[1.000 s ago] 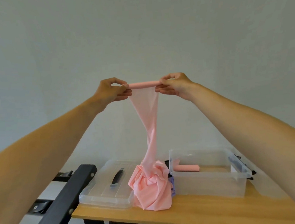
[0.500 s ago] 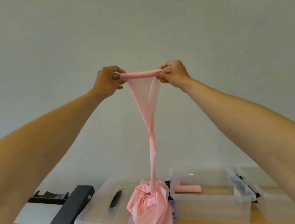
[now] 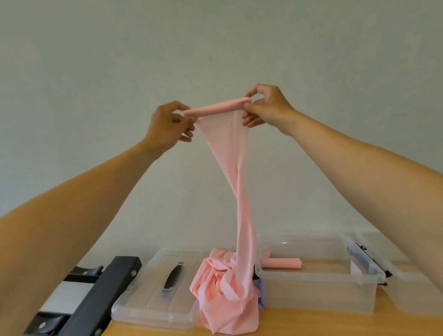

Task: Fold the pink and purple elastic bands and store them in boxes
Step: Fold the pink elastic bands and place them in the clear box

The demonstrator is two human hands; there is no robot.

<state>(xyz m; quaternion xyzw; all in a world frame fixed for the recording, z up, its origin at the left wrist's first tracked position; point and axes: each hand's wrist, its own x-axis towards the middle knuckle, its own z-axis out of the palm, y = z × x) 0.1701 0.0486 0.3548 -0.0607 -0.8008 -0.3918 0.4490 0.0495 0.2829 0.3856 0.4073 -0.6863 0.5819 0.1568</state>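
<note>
From my seat, the left hand (image 3: 169,125) pinches one end of the rolled top of the pink band (image 3: 239,182), and the right hand (image 3: 267,105) pinches the other end, fingers curled round it; the roll lies level between them, its long axis running left to right, held high above the worktop (image 3: 283,334). Below the roll the band hangs as one twisted strand straight down to a crumpled pink heap near the worktop's front edge, so the loose length lies beneath both hands and about midway between them, neither hand clearly nearer. To the left of the heap rests a clear lid (image 3: 156,294) by the worktop's left edge; to the right stands an open clear box (image 3: 320,296) holding a finished pink roll (image 3: 282,263). A sliver of purple band (image 3: 260,290) shows between heap and box. I judge the rolling needs the twist worked out, and there is open air above for that.
</note>
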